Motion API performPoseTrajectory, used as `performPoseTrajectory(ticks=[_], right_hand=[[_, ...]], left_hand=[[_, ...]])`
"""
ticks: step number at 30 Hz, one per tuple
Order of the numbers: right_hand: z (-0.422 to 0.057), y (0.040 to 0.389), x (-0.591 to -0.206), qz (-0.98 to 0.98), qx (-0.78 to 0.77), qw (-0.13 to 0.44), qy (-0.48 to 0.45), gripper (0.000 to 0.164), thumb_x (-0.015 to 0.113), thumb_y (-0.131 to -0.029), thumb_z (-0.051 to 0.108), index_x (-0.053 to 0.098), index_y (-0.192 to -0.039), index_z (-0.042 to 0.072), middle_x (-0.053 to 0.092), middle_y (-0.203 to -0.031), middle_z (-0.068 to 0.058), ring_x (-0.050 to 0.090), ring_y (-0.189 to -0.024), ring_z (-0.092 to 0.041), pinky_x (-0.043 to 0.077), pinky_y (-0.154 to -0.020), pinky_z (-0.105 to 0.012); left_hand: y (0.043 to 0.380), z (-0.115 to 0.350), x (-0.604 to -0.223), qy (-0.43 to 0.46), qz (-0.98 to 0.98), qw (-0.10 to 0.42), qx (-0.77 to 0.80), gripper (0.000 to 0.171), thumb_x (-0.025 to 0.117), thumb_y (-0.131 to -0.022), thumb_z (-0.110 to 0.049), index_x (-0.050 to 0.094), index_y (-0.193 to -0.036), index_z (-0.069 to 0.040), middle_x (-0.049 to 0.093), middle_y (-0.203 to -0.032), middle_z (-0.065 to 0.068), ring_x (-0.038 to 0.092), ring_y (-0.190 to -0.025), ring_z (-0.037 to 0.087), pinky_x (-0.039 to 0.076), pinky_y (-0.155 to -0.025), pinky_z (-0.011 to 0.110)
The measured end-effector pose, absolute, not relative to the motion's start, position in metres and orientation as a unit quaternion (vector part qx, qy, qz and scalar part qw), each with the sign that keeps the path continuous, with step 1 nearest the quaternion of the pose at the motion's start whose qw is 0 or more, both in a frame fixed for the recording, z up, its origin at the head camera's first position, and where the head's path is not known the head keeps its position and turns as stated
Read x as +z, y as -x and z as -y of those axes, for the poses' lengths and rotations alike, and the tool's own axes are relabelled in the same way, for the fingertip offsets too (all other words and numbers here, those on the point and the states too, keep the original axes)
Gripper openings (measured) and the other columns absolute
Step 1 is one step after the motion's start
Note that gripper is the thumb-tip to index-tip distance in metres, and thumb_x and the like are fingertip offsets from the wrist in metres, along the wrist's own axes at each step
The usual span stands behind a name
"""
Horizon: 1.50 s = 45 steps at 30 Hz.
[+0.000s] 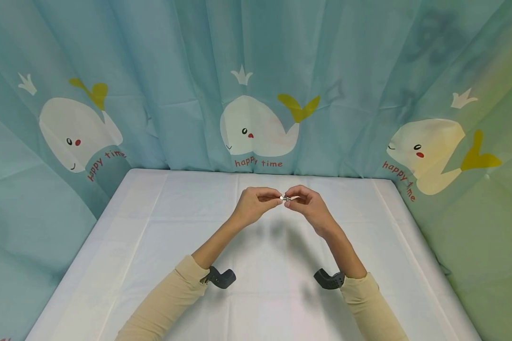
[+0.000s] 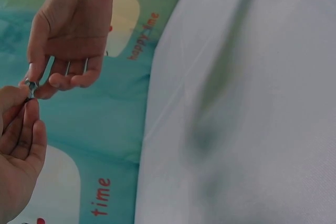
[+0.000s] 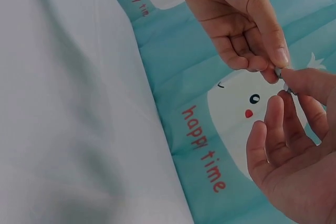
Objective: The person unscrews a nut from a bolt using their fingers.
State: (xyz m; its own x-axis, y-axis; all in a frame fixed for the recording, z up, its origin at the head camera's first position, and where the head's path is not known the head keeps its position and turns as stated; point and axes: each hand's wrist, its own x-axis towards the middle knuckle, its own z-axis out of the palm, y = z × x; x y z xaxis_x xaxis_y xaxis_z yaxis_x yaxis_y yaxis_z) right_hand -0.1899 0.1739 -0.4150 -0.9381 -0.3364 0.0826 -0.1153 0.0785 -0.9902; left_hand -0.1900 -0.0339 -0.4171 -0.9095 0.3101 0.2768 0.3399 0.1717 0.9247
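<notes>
Over the far middle of the table, my left hand [image 1: 254, 205] and right hand [image 1: 311, 208] meet fingertip to fingertip. Between them is a small silvery metal part [image 1: 286, 198], looking like a short fastener, too small to tell its kind. Thumb and forefinger of the left hand pinch its left end, which looks bright and pale; those of the right hand pinch the other end. In the left wrist view the metal part [image 2: 32, 86] shows mostly covered by fingertips. From the right wrist, two shiny bits of the metal part [image 3: 287, 88] peek out between the fingers.
A white cloth covers the table [image 1: 175, 237], with the hands' shadows on it. Behind and at the sides hangs a blue-green curtain [image 1: 187, 118] printed with whales. Dark curved devices [image 1: 224, 278] are strapped to both wrists, at the cuffs of beige sleeves [image 1: 166, 298].
</notes>
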Motion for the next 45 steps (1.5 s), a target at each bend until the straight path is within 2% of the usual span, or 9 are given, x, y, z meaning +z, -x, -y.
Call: performPoseTrajectory(ticks=[5,10,16,23,30,37,41,45], right_hand=[[-0.174,0.1911,-0.4147,-0.733,-0.659,0.098,0.136,0.035,0.066,-0.095,0.01,0.058,-0.124,-0.007,0.063,-0.11,-0.006,0.063,-0.094,-0.019,0.053,-0.087,-0.032],[-0.1738,0.1927,-0.4156,-0.735,-0.659,0.113,0.111,0.036,0.064,-0.098,0.018,0.061,-0.12,-0.01,0.067,-0.102,-0.005,0.064,-0.089,-0.019,0.054,-0.087,-0.032],[-0.1733,0.1924,-0.416,-0.737,-0.658,0.104,0.112,0.03,0.064,-0.097,0.016,0.064,-0.113,-0.009,0.068,-0.098,-0.005,0.064,-0.089,-0.017,0.053,-0.086,-0.032],[-0.1729,0.191,-0.4151,-0.735,-0.66,0.089,0.128,0.026,0.067,-0.095,0.01,0.064,-0.114,-0.007,0.067,-0.097,-0.004,0.064,-0.091,-0.018,0.052,-0.091,-0.041],[-0.1734,0.191,-0.417,-0.734,-0.658,0.083,0.146,0.027,0.069,-0.093,0.006,0.064,-0.115,-0.008,0.066,-0.105,-0.004,0.064,-0.096,-0.019,0.052,-0.088,-0.032],[-0.1734,0.1908,-0.4167,-0.73,-0.66,0.076,0.161,0.026,0.069,-0.092,0.001,0.062,-0.114,-0.011,0.064,-0.106,-0.003,0.064,-0.092,-0.017,0.053,-0.086,-0.034],[-0.1736,0.1902,-0.4158,-0.727,-0.662,0.071,0.167,0.023,0.069,-0.092,0.0,0.063,-0.113,-0.006,0.062,-0.108,-0.006,0.063,-0.091,-0.018,0.053,-0.082,-0.029],[-0.1739,0.1902,-0.4159,-0.735,-0.652,0.084,0.167,0.031,0.067,-0.094,0.005,0.059,-0.124,-0.001,0.061,-0.112,-0.008,0.063,-0.094,-0.021,0.053,-0.085,-0.032]], left_hand=[[0.1899,0.0341,-0.4169,0.212,0.764,0.012,-0.609,0.016,0.076,-0.091,-0.014,0.077,-0.104,-0.005,0.075,-0.097,0.003,0.071,-0.088,0.014,0.058,-0.078,0.029],[0.1891,0.034,-0.4156,0.217,0.763,0.013,-0.608,0.015,0.075,-0.091,-0.013,0.077,-0.103,-0.004,0.075,-0.095,0.003,0.071,-0.087,0.013,0.058,-0.078,0.029],[0.1891,0.0336,-0.4151,0.217,0.764,0.016,-0.607,0.014,0.075,-0.091,-0.012,0.077,-0.102,-0.005,0.075,-0.094,0.003,0.071,-0.086,0.013,0.058,-0.077,0.03],[0.189,0.0344,-0.4148,0.207,0.766,0.012,-0.608,0.015,0.076,-0.091,-0.014,0.077,-0.103,-0.005,0.075,-0.097,0.003,0.071,-0.088,0.013,0.057,-0.078,0.029],[0.1885,0.0355,-0.4154,0.213,0.764,0.016,-0.608,0.015,0.076,-0.091,-0.013,0.077,-0.103,-0.004,0.075,-0.096,0.004,0.071,-0.088,0.015,0.057,-0.078,0.029],[0.1888,0.0351,-0.4159,0.216,0.765,0.019,-0.607,0.015,0.075,-0.091,-0.013,0.077,-0.103,-0.004,0.075,-0.096,0.004,0.071,-0.087,0.014,0.057,-0.077,0.029],[0.1894,0.0346,-0.416,0.213,0.765,0.019,-0.607,0.014,0.075,-0.091,-0.012,0.077,-0.102,-0.004,0.075,-0.096,0.003,0.071,-0.087,0.013,0.058,-0.077,0.029],[0.1897,0.0341,-0.4161,0.21,0.765,0.019,-0.608,0.015,0.075,-0.091,-0.012,0.077,-0.103,-0.004,0.075,-0.097,0.004,0.071,-0.087,0.014,0.058,-0.077,0.029]])
